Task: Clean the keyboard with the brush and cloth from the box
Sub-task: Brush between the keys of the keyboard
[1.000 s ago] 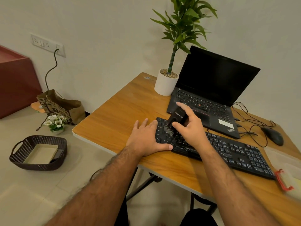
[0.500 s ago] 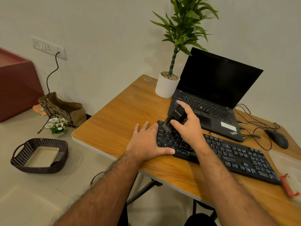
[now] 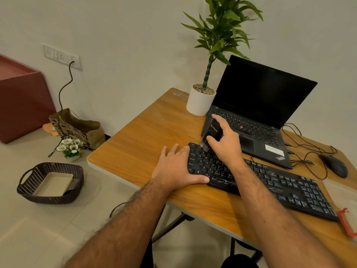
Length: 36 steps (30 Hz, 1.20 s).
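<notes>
— Right grip (image 3: 225, 146): what's it on?

— My thumb and fingers are curled round the black brush (image 3: 212, 132), index finger stretched up along its top. The brush stands tilted, bristles down on the far left corner of the keyboard (image 3: 270, 180). The bristle tips are blurred, so I think they touch the keys, but I can't swear to it.

— And the left grip (image 3: 176, 167)?

— Flat and spread, holding nothing. The palm lies on the counter (image 3: 139, 136) and the fingers rest against the left end of the keyboard, with the thumb along its near edge.

— Where does the keyboard lie?

— Slantwise across the counter, its left end near the middle, its right end running toward the near right corner. My right forearm crosses over it.

— What else is up there?

— An open laptop (image 3: 257, 105) with a dark screen just behind the keyboard, a potted plant (image 3: 201, 99) in a white pot at the far edge, touching or nearly touching the laptop's left side. A black mouse (image 3: 334, 165) sits near the right edge with loose cables (image 3: 301, 144) beside it. At the near right edge a clear box (image 3: 345, 192) with a red clip (image 3: 345, 221) is half out of view.

— On the floor?

— A dark woven basket (image 3: 48, 182), a paper bag (image 3: 77, 128) by the wall, small white flowers (image 3: 70, 146) in front of it.
</notes>
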Tool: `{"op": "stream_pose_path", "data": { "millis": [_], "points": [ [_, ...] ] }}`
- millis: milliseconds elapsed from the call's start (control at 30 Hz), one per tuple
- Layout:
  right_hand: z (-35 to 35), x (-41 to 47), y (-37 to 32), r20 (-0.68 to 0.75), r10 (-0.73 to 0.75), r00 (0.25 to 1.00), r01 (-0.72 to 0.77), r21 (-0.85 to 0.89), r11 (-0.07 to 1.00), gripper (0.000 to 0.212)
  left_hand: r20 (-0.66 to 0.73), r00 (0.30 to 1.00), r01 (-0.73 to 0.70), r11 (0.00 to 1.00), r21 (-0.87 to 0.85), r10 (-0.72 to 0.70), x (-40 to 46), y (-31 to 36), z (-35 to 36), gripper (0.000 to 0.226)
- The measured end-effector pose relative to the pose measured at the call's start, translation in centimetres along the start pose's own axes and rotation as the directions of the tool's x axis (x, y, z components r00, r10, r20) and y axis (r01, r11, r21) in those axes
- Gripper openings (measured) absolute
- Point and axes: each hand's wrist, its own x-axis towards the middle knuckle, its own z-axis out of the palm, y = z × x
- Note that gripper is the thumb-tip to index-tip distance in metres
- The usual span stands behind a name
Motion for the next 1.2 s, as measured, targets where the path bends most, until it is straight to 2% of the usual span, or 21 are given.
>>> {"op": "stream_pose_path", "data": {
  "millis": [67,167,300,467,600,667,767,933,1067,1133,1200],
  "points": [
    [0.2,0.3,-0.1,-0.006,0.034,0.999,-0.033,0.046,0.998,0.070,-0.004,1.000,0.000,1.000,0.001,0.000,-0.1,0.0,0.0,0.126],
    [0.4,0.6,-0.6,0.087,0.025,0.996,-0.035,0.119,0.992,0.070,-0.011,1.000,-0.003,1.000,-0.006,0.003,-0.1,0.0,0.0,0.125],
    [0.5,0.9,-0.3,0.025,0.018,1.000,-0.018,-0.036,0.999,0.070,-0.002,1.000,-0.002,1.000,-0.001,0.002,0.0,0.0,0.0,0.126],
    [0.7,0.8,-0.6,0.097,0.027,0.995,-0.038,0.106,0.994,0.070,-0.008,1.000,-0.003,1.000,-0.006,0.003,0.0,0.0,0.0,0.127],
    [0.3,0.6,0.2,0.011,0.009,1.000,-0.008,-0.028,1.000,0.070,-0.002,1.000,0.000,1.000,-0.004,0.000,-0.1,0.1,0.0,0.126],
    [0.1,0.5,0.3,0.018,0.039,0.999,-0.040,0.059,0.997,0.071,0.000,1.000,0.001,1.000,-0.003,-0.001,-0.1,0.1,-0.1,0.126],
    [-0.5,0.5,0.5,0.103,0.054,0.993,-0.070,0.161,0.984,0.071,0.004,1.000,0.004,1.000,-0.004,-0.004,-0.1,0.2,-0.2,0.126],
    [-0.7,0.1,0.9,0.014,0.031,0.999,-0.032,0.043,0.999,0.072,0.005,1.000,0.004,1.000,-0.005,-0.004,-0.1,0.1,-0.1,0.126],
    [-0.3,0.2,0.4,0.121,0.027,0.992,-0.047,0.173,0.984,0.071,0.000,1.000,0.000,1.000,-0.008,0.000,0.0,0.1,-0.1,0.126],
    [-0.5,0.3,0.4,0.119,0.006,0.993,-0.022,0.137,0.990,0.071,0.000,1.000,0.001,1.000,-0.006,-0.001,-0.1,0.1,-0.1,0.126],
    [-0.9,0.4,0.7,0.047,0.007,0.999,-0.007,0.007,1.000,0.071,0.002,1.000,0.004,1.000,0.000,-0.004,-0.1,0.2,-0.1,0.126]
  ]
}}
